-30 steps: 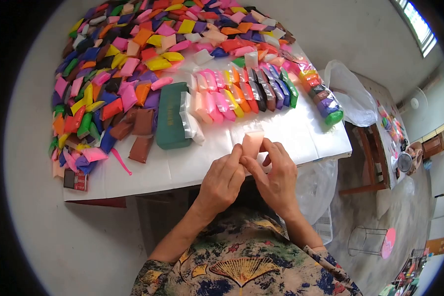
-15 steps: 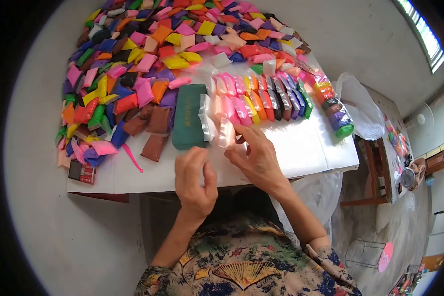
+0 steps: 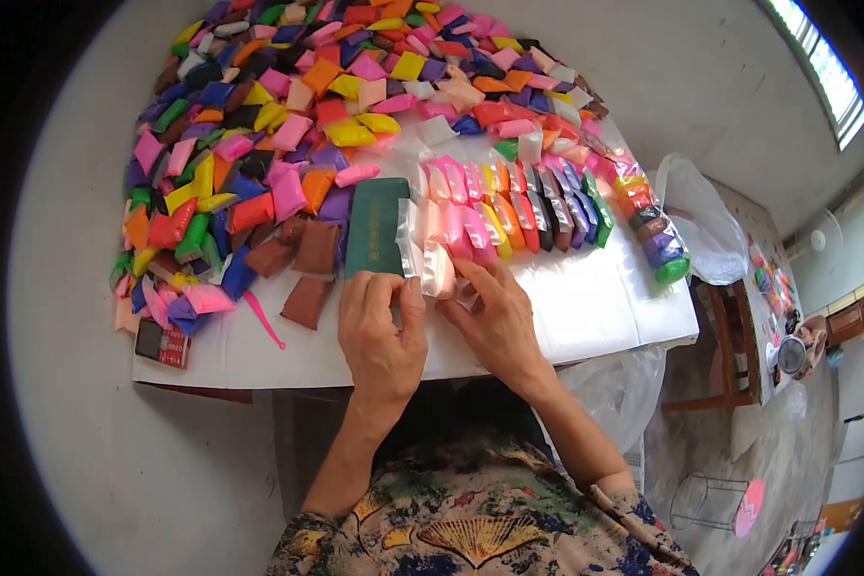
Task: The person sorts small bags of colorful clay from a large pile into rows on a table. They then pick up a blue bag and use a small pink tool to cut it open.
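Two rows of small clear packets of coloured clay stand side by side, among them black packets (image 3: 540, 219) and green packets (image 3: 601, 223). A dark green box (image 3: 378, 226) lies at their left end, with a white packet (image 3: 409, 238) against it. My right hand (image 3: 494, 322) pinches the lower edge of a peach packet (image 3: 439, 271) at the near end of the row. My left hand (image 3: 384, 331) is curled at the box's near edge, thumb by the white packet; what its fingers hold, if anything, is hidden.
A large heap of mixed coloured packets (image 3: 288, 125) covers the back and left of the white table (image 3: 586, 317). A filled clear bag (image 3: 655, 230) lies at the right. A red-and-black device (image 3: 163, 344) and a pink strip (image 3: 264, 320) lie front left.
My left hand has moved up to the near edge of the green box and white packet. My right hand stays at the peach packet. The whole view has shifted slightly.
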A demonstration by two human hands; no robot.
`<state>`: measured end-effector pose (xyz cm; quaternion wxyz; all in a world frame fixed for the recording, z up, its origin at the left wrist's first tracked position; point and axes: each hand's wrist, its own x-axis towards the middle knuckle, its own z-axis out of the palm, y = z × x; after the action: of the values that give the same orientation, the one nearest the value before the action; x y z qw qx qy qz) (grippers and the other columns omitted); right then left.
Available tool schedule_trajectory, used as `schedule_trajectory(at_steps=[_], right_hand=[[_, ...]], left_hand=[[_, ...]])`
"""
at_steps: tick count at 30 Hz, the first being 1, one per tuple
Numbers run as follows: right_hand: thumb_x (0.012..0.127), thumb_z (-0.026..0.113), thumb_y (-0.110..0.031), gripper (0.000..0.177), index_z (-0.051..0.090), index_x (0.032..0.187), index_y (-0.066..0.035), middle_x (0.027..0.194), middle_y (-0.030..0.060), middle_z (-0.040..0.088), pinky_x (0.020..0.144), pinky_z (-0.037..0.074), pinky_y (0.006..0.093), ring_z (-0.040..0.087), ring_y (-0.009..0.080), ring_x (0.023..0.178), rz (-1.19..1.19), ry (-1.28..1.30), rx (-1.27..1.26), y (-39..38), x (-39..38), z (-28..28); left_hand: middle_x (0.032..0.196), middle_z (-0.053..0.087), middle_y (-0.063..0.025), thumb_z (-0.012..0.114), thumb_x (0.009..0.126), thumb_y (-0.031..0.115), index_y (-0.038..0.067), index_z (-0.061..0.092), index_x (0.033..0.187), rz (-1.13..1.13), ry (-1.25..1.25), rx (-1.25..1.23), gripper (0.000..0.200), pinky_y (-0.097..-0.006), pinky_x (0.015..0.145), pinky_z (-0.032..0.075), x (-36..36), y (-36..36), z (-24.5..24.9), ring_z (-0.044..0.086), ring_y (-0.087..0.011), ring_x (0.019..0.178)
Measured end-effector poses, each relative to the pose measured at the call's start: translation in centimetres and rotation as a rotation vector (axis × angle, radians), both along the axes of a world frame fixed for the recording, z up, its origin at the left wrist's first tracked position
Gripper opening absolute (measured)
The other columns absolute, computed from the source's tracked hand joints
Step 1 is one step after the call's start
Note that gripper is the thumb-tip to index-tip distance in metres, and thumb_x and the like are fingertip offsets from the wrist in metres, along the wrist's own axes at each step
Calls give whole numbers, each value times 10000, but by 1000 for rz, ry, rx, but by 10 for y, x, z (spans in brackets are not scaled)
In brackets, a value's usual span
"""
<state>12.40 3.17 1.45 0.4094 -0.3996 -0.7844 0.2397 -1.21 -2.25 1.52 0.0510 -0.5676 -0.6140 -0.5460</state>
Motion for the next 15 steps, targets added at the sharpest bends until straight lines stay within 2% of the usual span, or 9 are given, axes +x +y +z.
schedule_trajectory(at_steps=[2,7,11,15], right_hand=[[773,797,-104,474,637,1212,-28,989,134,622,676,534,335,641,223,742,-7,-17,-15,-1,1,2],[777,798,-115,482,634,1223,-34,964,127,606,669,529,334,628,215,720,2,-23,13,1,0,-1],[786,792,-121,474,633,1222,-27,998,128,611,671,530,335,634,216,737,-13,-52,-3,0,0,0],[788,795,-118,474,633,1222,-19,1042,126,620,669,529,329,646,215,780,0,-33,14,0,-1,1]], left_hand=[[802,529,-125,603,948,72,-18,555,851,-2,-2,3,141,-395,672,419,1,2,-1,527,-289,726],[784,525,-136,598,926,34,-26,536,819,-15,-2,5,137,-408,673,425,-2,3,2,528,-305,725],[768,521,-133,624,858,-19,1,532,807,-46,-1,1,107,-437,667,416,-6,3,2,519,-322,740],[768,528,-135,629,862,-14,-4,536,809,-69,-28,-4,107,-432,660,417,-9,3,4,520,-321,730]])
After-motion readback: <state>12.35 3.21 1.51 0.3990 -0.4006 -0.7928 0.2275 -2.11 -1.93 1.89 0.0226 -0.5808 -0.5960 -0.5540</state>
